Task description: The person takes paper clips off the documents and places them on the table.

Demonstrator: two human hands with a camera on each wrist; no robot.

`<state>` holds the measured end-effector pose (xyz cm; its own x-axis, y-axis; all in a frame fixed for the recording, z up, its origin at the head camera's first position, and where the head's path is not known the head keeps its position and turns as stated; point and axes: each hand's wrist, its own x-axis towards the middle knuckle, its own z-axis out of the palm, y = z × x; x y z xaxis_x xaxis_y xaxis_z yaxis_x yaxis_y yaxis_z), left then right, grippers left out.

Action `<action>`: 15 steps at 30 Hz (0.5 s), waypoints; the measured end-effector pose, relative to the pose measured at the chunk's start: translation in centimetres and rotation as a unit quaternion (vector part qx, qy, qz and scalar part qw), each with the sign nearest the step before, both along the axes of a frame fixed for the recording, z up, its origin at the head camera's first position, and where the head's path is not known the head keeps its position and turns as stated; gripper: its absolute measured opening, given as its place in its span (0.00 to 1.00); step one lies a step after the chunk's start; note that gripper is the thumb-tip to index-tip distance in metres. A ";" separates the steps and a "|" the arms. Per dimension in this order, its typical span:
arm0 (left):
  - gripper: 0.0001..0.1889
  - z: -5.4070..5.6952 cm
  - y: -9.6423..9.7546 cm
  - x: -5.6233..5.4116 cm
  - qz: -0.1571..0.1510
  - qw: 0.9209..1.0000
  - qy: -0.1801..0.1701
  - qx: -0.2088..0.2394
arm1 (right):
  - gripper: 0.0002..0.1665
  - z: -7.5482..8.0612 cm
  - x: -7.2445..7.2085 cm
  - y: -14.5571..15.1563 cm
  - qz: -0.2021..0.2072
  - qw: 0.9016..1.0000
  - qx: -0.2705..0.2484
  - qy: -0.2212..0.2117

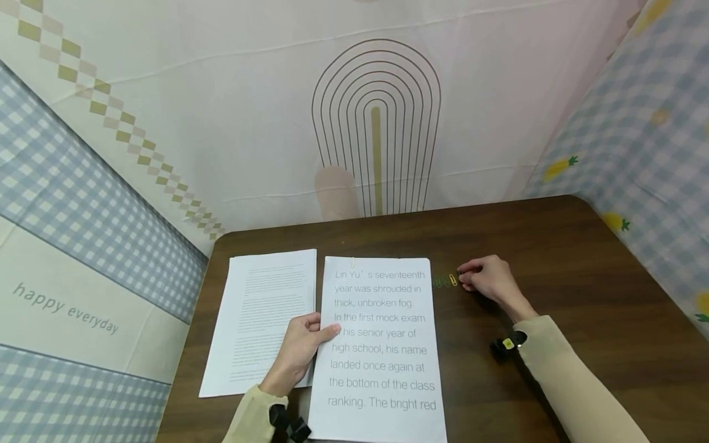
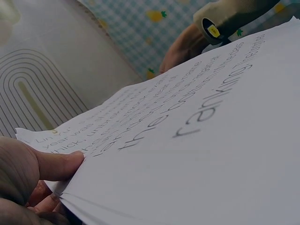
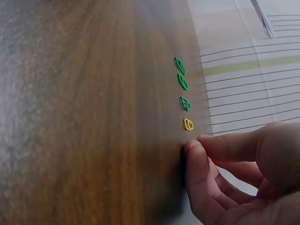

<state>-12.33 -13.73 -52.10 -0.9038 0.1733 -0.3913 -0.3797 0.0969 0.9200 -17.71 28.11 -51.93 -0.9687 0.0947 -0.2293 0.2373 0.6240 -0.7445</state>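
Observation:
My left hand grips the left edge of a large-print stack of paper, thumb on top and fingers beneath; the left wrist view shows the stack's near edge raised and its sheets slightly parted. A small pale paper clip sits at the stack's top edge. To the right, my right hand is low over the table, thumb and index fingertips drawn together beside a yellow paper clip. Beyond that clip, several green paper clips lie in a row. I cannot tell whether a clip is between those fingertips.
A second stack of paper with small print lies to the left, partly under my left hand. Both stacks are on a dark wooden table. A patterned white cloth hangs behind it, with blue checked cloth at the sides.

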 end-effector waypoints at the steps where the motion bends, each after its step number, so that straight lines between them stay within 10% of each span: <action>1: 0.17 0.0 0.0 0.0 0.000 1.000 0.001 0.000 | 0.13 0.0 -0.1 -0.1 -0.002 1.000 0.001 -0.003; 15: 0.18 -0.1 0.2 0.0 0.006 1.000 -0.001 -0.003 | 0.11 -0.5 -0.6 -0.9 -0.038 0.999 0.019 -0.014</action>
